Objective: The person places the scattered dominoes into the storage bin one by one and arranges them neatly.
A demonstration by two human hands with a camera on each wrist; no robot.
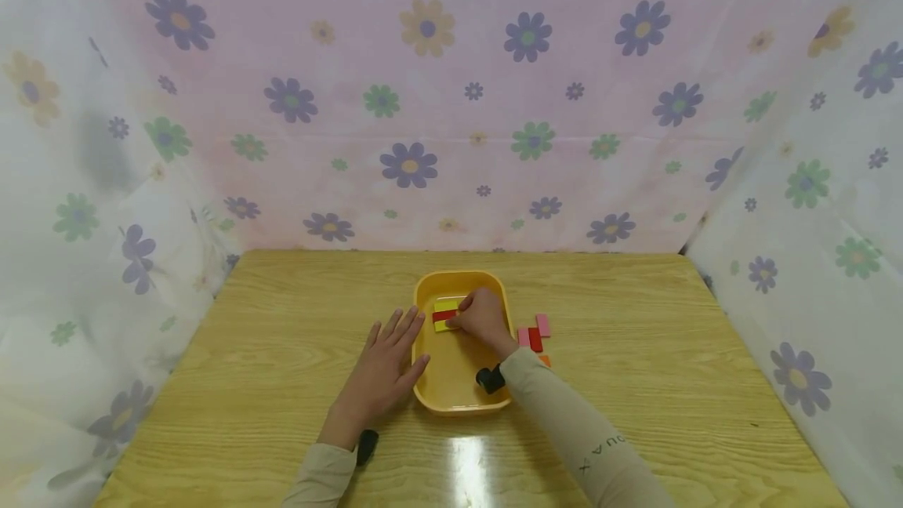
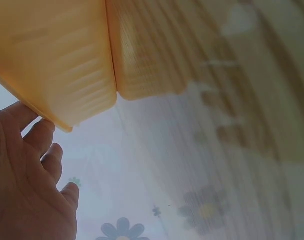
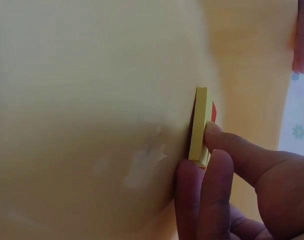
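Note:
A yellow-orange plastic tub point(image 1: 462, 406) stands on the table. Inside it, flat rectangular blocks lie side by side: a yellow block point(image 1: 446, 306) at the back, a red block point(image 1: 443, 316) in the middle, and a nearer yellow block point(image 1: 441, 327). My right hand point(image 1: 485, 316) reaches over the tub's right side and pinches the nearer yellow block, thumb on its top face and fingers at its end in the right wrist view. My left hand point(image 1: 381, 363), fingers spread and nearly straight, rests against the tub's left rim; the left wrist view shows its fingertips point(image 2: 42, 131) at the rim.
Right of the tub, on the wooden table point(image 1: 282, 312), lie a pink block point(image 1: 542, 325), another pink block point(image 1: 524, 337), a red block point(image 1: 535, 339) and an orange block point(image 1: 545, 361) partly behind the right sleeve. Flowered cloth point(image 1: 451, 100) surrounds the table's back and sides.

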